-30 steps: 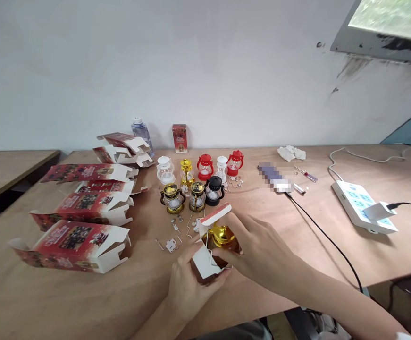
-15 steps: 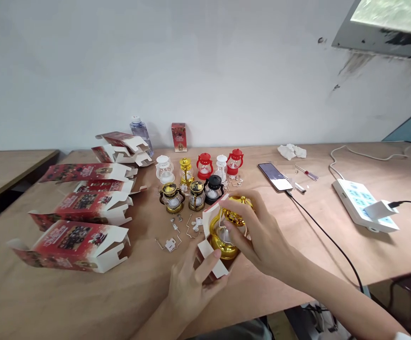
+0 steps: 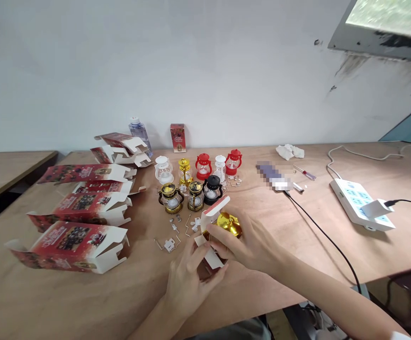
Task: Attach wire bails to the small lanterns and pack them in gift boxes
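Note:
My right hand (image 3: 253, 245) is closed round a small gold toy lantern (image 3: 229, 224), whose top shows above the fingers. The lantern sits partly inside a small red and white cardboard box (image 3: 210, 236) with its white flaps open. My left hand (image 3: 186, 278) grips that box from below and the left, fingers bent against the flaps. Both hands are above the near middle of the wooden table (image 3: 297, 264). Just behind them stand several more toy lanterns (image 3: 195, 182) in gold, red, white and black.
Several open red boxes (image 3: 81, 208) lie on the left. Small white clips (image 3: 170, 244) lie by the lanterns. A clear bottle (image 3: 138, 133) and an upright red box (image 3: 178, 138) stand at the wall. A phone (image 3: 274, 176) with cable, a screwdriver (image 3: 305, 173), a white rag (image 3: 290, 151) and a power strip (image 3: 361, 204) are right.
The gold lantern, lifted half out of the box half a second ago, has gone back down into it. My right hand has lowered with it; my left hand has shifted on the box.

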The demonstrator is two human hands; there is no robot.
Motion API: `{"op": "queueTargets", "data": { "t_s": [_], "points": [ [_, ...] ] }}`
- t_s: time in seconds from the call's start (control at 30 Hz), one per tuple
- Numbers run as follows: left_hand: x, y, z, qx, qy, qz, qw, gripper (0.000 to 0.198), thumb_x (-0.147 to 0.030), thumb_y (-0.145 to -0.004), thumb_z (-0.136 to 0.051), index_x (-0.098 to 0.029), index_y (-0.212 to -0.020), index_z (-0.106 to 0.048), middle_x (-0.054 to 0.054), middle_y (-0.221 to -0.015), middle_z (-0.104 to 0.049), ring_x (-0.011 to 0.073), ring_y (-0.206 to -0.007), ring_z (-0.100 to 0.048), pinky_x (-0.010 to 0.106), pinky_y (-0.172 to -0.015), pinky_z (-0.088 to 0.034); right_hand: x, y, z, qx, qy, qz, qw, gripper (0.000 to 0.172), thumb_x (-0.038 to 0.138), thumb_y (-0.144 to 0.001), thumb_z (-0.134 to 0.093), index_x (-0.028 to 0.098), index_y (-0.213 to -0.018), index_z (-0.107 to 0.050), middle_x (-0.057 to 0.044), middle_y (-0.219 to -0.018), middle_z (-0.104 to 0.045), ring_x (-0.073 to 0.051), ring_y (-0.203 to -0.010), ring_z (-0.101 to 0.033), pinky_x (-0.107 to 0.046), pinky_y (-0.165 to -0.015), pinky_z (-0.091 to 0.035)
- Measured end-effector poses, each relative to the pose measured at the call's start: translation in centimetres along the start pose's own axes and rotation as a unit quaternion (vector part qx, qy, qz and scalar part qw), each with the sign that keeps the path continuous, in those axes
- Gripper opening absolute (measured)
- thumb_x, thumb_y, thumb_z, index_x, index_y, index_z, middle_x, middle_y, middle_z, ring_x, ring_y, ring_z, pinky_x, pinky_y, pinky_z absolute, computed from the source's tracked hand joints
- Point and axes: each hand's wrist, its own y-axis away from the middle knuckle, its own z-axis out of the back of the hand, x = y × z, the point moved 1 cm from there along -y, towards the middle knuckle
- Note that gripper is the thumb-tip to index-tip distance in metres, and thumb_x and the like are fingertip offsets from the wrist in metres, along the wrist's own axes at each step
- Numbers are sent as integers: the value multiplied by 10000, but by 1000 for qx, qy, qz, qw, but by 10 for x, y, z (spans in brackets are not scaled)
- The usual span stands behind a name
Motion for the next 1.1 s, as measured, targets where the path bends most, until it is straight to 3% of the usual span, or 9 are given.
{"op": "queueTargets", "data": {
  "t_s": [0.17, 0.27, 0.43, 0.57, 0.67, 0.8, 0.9, 1.03, 1.1],
  "points": [
    [-1, -1, 1, 0, -11, 13, 1000, 232, -423, -804, -649, -232, -921, -586, 28, -805, -659, 195, -667, -693, 300, -534, -598, 3, -8, -2, 44, 42, -33, 998, 236, 268, -945, -494, 152, -1140, -559, -126, -975, -619, -195, -754, -587, -313, -617, -513],
    [0, -1, 1, 4, -12, 7, 1000, 239, -424, -809, -643, -235, -947, -591, 22, -764, -644, 198, -681, -699, 296, -544, -601, 2, -10, -1, 68, -9, -53, 996, 230, 327, -941, -517, 131, -1034, -591, -116, -917, -652, -220, -797, -590, -331, -651, -508],
    [3, -2, 1, 19, -1, -7, 1000, 346, -381, -788, -673, -248, -1083, -551, 75, -981, -679, 234, -806, -720, 343, -619, -626, -4, -6, 7, 111, -89, -57, 988, 170, 312, -929, -551, 162, -972, -619, -84, -874, -688, -219, -802, -588, -336, -687, -487],
    [9, 0, 1, 17, 8, -52, 998, 677, -337, -831, -624, -269, -1421, -298, 132, -1155, -646, 264, -963, -701, 363, -686, -626, -9, -5, 17, 163, -125, -47, 978, 185, 311, -930, -555, 179, -1037, -631, -76, -923, -713, -225, -881, -601, -383, -799, -467],
    [16, 3, 3, 10, 7, -79, 997, 817, -328, -846, -597, -242, -1508, -125, 149, -1193, -636, 270, -1007, -685, 360, -725, -616, -14, -4, 25, 176, -194, -62, 963, 225, 183, -961, -440, 203, -1110, -607, -71, -945, -695, -214, -921, -582, -384, -822, -473],
    [20, 1, 13, 49, -2, -129, 990, 690, -299, -825, -619, -238, -1446, -325, 146, -1202, -613, 244, -962, -687, 327, -772, -591, -23, 2, 25, 99, -304, -117, 940, 372, 71, -936, -329, 233, -1188, -550, -105, -1148, -597, -208, -1090, -539, -396, -897, -503],
    [19, -4, 20, 80, 11, -137, 987, 556, -276, -799, -637, -254, -1333, -485, 123, -1165, -618, 205, -898, -690, 288, -774, -578, -30, 8, 12, 72, -351, -183, 916, 331, 164, -927, -482, 260, -1243, -496, -112, -1290, -475, -228, -1270, -447, -443, -1016, -467],
    [18, -11, 25, 106, 14, -125, 986, 482, -280, -774, -648, -269, -1245, -545, 93, -1124, -641, 198, -883, -690, 279, -754, -576, -32, 10, -6, 47, -437, -233, 867, 823, 306, -841, -675, 330, -1471, -147, -143, -1502, -247, -223, -1244, -514, -432, -1006, -504],
    [19, -13, 25, 120, 14, -114, 986, 494, -290, -754, -655, -263, -1232, -535, 86, -1110, -654, 212, -888, -692, 296, -745, -581, -30, 8, -8, 64, -456, -222, 859, 834, 310, -850, -669, 331, -1485, -129, -147, -1522, -269, -213, -1214, -552, -425, -1000, -509]
  ]
}}
